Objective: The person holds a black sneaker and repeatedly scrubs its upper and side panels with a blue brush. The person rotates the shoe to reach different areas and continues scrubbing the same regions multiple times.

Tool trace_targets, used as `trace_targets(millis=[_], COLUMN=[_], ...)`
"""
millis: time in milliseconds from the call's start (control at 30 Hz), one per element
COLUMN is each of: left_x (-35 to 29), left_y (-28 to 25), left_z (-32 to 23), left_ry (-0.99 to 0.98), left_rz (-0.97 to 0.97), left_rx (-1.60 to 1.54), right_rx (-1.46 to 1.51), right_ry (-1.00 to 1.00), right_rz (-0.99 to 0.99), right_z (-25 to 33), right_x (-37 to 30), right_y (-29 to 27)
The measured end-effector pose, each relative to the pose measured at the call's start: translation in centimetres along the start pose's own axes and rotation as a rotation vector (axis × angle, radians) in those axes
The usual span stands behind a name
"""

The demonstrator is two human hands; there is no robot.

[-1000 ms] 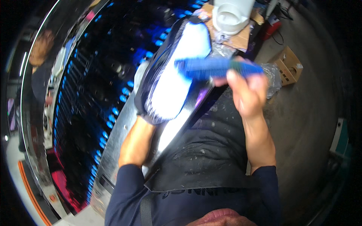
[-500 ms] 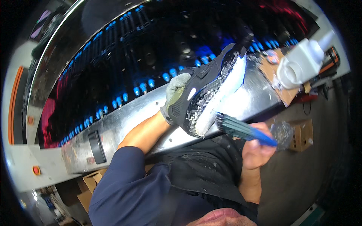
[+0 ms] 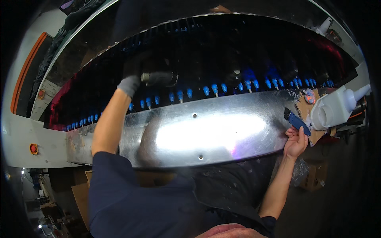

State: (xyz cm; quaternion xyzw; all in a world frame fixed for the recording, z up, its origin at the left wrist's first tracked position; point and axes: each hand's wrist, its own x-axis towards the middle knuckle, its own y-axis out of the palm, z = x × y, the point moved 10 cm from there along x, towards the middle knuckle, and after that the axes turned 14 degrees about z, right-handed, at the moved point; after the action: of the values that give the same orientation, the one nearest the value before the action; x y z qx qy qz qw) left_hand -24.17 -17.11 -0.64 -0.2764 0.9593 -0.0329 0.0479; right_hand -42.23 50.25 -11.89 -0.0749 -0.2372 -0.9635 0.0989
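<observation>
Moved since the earlier frame: left hand, from above the metal ledge, where it bore a dark shoe with a white-coated sole, to the dark machine cavity; right hand, with its brush, from beneath that sole to the ledge's right end.

Right hand: bare; thumb and fingers pinched a blue brush by its handle, dark bristles pointing up and to the left.

Left hand: grey glove, lit at the cuff only; fingers lost in shadow, so the state of its grip could not be told. Just right of it lay a dim grey-green shape; whether this was the shoe could not be told, and the shoe's exact place was unclear.

Metal ledge: silver, brightly reflecting, with two small holes; it ran between the person and the cavity.

Blue-tipped fittings: in a row along the cavity's near edge.

White bottle: nozzled, tilted, just right of the brush, beside brown cardboard.

Red button: on the pale housing, far left.

Clear plastic and cardboard box: below the ledge, right.
</observation>
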Motion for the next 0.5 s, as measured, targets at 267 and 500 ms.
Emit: trace_targets(millis=[267, 500], left_x=[10.8, 7.9], left_y=[-4.0, -0.9], left_z=[3.0, -1.6], left_ry=[-0.046, 0.059], left_rz=[0.211, 0.151], left_rx=[1.424, 1.301], right_rx=[-0.058, -0.05], right_ry=[-0.057, -0.073], right_rz=[0.017, -0.006], right_z=[-0.3, -0.5], right_x=[-0.7, -0.2], right_y=[0.6, -0.4])
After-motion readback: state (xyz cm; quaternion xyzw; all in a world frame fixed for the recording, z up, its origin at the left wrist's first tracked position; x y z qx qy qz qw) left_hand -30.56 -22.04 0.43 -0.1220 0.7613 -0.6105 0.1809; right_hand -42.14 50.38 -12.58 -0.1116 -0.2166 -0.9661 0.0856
